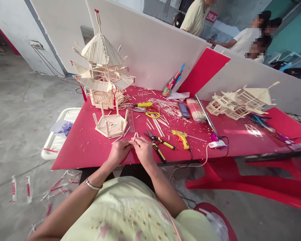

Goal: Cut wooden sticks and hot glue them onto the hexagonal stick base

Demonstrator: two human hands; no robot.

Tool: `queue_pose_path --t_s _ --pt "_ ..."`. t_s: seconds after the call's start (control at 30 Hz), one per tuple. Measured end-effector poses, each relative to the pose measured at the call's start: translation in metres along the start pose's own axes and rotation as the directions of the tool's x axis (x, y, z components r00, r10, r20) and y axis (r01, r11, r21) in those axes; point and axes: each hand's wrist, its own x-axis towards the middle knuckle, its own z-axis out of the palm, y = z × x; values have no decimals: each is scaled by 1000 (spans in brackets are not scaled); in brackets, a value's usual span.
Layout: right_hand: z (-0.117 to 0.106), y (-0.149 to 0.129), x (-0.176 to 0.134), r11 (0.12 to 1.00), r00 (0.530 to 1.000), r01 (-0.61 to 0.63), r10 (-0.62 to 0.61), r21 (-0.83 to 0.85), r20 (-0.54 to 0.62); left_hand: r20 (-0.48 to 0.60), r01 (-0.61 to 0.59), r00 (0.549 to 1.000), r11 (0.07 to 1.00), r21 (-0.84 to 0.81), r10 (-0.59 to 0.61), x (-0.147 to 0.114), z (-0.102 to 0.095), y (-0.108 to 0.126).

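Close to the table's front edge, my left hand and my right hand meet with fingers pinched together. Short thin wooden sticks poke up from between the fingers, mostly at my right hand; what the left fingertips grip is partly hidden. Just beyond them lies a hexagonal stick base with short upright posts around its rim. Yellow-and-black pliers rest open right of my right hand. A clear ruler lies beside the base.
A tiered stick pagoda stands at the back left. Yellow-handled scissors, loose sticks, a yellow glue gun, a phone and a stick bundle lie rightward. Another stick model stands far right. People sit beyond the white partition.
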Motion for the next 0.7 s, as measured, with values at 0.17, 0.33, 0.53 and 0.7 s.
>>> queue_pose_path --t_s 0.17,0.33,0.53,0.7 --pt "-31 -1 -18 970 1000 8 -13 -244 -16 -32 -8 999 1000 -1 8 -4 6 -2" --pt "-82 13 -46 702 977 -209 183 -681 -111 -26 15 1000 1000 -22 -15 -4 8 -4" --pt "-96 24 -57 645 954 -126 287 -753 86 -38 15 999 999 -33 -17 -3 6 -3" --pt "-95 28 -60 581 972 -147 235 -800 -8 -24 13 1000 1000 -11 -13 -5 7 -3"
